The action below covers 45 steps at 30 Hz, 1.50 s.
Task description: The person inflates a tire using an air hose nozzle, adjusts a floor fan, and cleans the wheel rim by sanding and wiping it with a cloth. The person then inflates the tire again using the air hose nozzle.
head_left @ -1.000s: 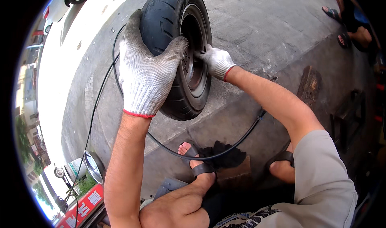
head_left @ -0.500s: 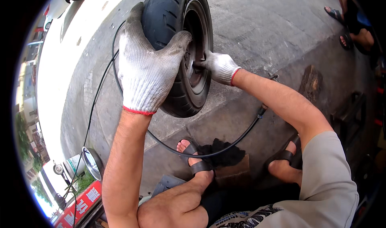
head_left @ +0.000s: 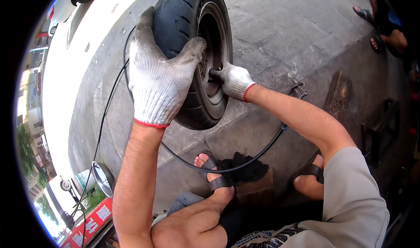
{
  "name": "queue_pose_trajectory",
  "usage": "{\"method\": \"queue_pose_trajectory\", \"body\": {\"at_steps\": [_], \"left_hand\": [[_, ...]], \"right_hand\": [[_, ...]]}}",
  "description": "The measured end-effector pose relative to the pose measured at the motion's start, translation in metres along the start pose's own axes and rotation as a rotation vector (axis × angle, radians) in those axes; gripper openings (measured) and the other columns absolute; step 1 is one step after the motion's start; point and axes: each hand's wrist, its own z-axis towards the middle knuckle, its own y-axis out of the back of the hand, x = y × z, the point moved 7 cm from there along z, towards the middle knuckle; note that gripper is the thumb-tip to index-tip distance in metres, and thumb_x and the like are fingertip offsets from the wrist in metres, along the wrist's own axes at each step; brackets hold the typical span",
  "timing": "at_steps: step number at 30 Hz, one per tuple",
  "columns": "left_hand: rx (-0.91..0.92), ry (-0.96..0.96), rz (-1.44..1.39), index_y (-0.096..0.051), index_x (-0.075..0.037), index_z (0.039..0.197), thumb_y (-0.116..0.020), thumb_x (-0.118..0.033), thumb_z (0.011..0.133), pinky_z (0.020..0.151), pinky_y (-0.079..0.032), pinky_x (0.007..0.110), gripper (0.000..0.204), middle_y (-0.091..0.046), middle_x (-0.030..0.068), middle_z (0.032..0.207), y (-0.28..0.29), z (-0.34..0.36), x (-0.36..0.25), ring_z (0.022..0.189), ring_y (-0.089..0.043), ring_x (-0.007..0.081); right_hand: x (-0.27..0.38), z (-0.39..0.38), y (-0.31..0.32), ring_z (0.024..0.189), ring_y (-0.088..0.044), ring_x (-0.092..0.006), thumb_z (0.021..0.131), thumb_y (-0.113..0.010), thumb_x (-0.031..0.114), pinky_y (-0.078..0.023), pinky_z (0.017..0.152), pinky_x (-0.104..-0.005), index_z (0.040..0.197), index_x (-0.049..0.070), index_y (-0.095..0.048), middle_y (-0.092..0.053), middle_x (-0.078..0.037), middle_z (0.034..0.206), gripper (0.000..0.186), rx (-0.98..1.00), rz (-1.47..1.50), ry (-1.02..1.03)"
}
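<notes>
A scooter-type wheel with a black tyre (head_left: 175, 14) stands upright in front of me, turned so its metal rim (head_left: 213, 27) faces right. My left hand (head_left: 159, 82), in a whitish knit glove with greyed fingers, is clamped on the tyre. Its fingers lie along the tread and its thumb reaches over the sidewall towards the rim. My right hand (head_left: 236, 79), gloved alike, has its fingers bent into the hollow of the rim near the hub. Its fingertips are partly in shadow, and any small part between them is hidden.
A black hose (head_left: 223, 170) curves across between wheel and feet. On the right lie a metal fitting (head_left: 298, 89), a wood block (head_left: 338, 95) and a dark metal frame (head_left: 379, 127). Black cloth (head_left: 240, 167) rests by brown cardboard (head_left: 258, 186). Another person's sandalled foot (head_left: 364, 14) shows far right.
My right hand has shifted slightly left and down, with its fingers more curled against the rim. My left hand keeps its hold, and the wheel has barely moved.
</notes>
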Motion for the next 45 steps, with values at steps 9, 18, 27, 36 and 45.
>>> {"method": "queue_pose_trajectory", "body": {"at_steps": [9,18,27,36,45], "left_hand": [[-0.043,0.067,-0.104,-0.049,0.005,0.143,-0.086,-0.034,0.077,0.101,-0.052,0.046,0.086,-0.062,0.0278,0.128,-0.009,0.001,-0.003,0.116,-0.065,0.0384],[0.012,0.064,-0.028,-0.041,0.006,0.149,-0.084,-0.024,0.086,0.104,-0.053,0.04,0.082,-0.06,0.0261,0.135,-0.011,0.008,-0.008,0.122,-0.063,0.0308],[-0.02,0.097,-0.155,-0.049,0.008,0.143,-0.086,-0.032,0.077,0.103,-0.051,0.043,0.086,-0.062,0.0283,0.128,-0.008,0.008,-0.001,0.118,-0.065,0.0374],[-0.035,0.068,-0.183,-0.049,0.006,0.144,-0.086,-0.035,0.076,0.1,-0.053,0.044,0.087,-0.062,0.0278,0.128,-0.007,0.008,-0.004,0.116,-0.066,0.0371],[0.028,0.08,-0.062,-0.044,0.007,0.147,-0.084,-0.025,0.087,0.1,-0.055,0.038,0.078,-0.062,0.0243,0.132,-0.008,0.01,-0.006,0.119,-0.065,0.0287]], "right_hand": [[-0.025,0.021,0.014,0.11,-0.068,-0.0361,0.096,-0.055,0.016,-0.058,0.09,-0.046,0.13,0.024,-0.067,-0.062,-0.019,0.124,0.036,0.048,-0.151,-0.008],[-0.049,0.045,0.031,0.106,-0.069,-0.0361,0.097,-0.057,0.018,-0.059,0.086,-0.0446,0.132,0.028,-0.067,-0.063,-0.018,0.121,0.038,-0.101,-0.224,0.141],[-0.043,0.036,0.038,0.109,-0.068,-0.0358,0.095,-0.058,0.014,-0.057,0.09,-0.0436,0.131,0.03,-0.069,-0.061,-0.015,0.128,0.041,-0.04,-0.18,0.173],[-0.041,0.029,0.038,0.108,-0.069,-0.0349,0.095,-0.058,0.017,-0.058,0.091,-0.0434,0.13,0.028,-0.069,-0.062,-0.018,0.125,0.038,-0.07,-0.138,0.098],[-0.051,0.035,0.041,0.11,-0.068,-0.0344,0.098,-0.056,0.02,-0.058,0.086,-0.0458,0.129,0.026,-0.069,-0.062,-0.017,0.122,0.034,-0.089,-0.201,0.182]]}}
